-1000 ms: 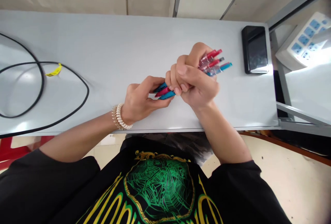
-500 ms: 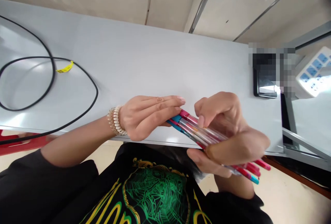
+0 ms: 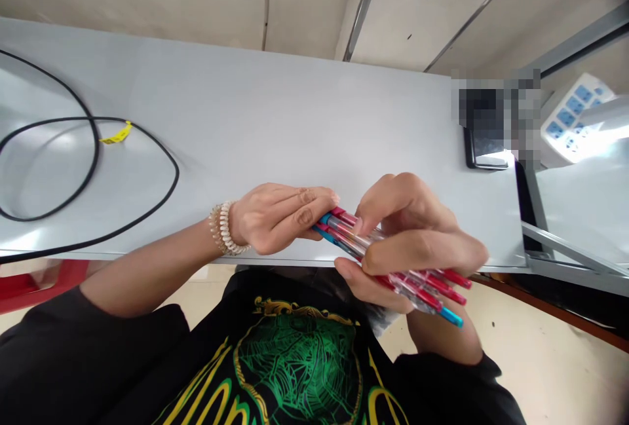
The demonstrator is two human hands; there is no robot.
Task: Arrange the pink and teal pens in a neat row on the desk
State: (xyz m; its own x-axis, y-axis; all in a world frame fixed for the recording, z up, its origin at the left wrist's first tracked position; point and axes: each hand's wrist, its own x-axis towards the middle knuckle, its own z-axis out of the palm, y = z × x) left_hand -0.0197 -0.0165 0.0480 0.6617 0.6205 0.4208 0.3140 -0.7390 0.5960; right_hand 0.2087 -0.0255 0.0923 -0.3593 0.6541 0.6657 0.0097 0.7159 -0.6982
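1. We find a bundle of clear-barrelled pens (image 3: 407, 284) with red and blue ends, held level in the air above the table's front edge and slanting down to the right between both hands.
2. The left hand (image 3: 275, 219) grips the bundle's left end. Its fingers (image 3: 304, 205) lie pressed together and slightly curled, with the blue and red pen ends tucked against their tips.
3. The right hand (image 3: 413, 235) wraps the middle of the bundle. Its fingers (image 3: 417, 245) curl over the top, and a lower digit presses from beneath, pinching the pens between them. The red and blue tips stick out past this hand to the lower right.
4. Compared with the frame half a second earlier, the left fingers were stretched out flat and are now bent around the pens. The bundle now sits closer to the table edge, and its right tips are nearer the centre.
5. A cream coiled bracelet (image 3: 223, 228) circles the left wrist, and we see a black T-shirt (image 3: 295, 372) with a green and gold print below.
6. On the pale grey table (image 3: 246, 97), a black cable (image 3: 95, 150) lies looped at the left with a yellow tag (image 3: 116, 134) on it. To the right, a dark object (image 3: 486, 160) is partly blurred out. Beyond it is a white power strip (image 3: 574, 117) with blue sockets. A beige floor (image 3: 540, 340) shows below.
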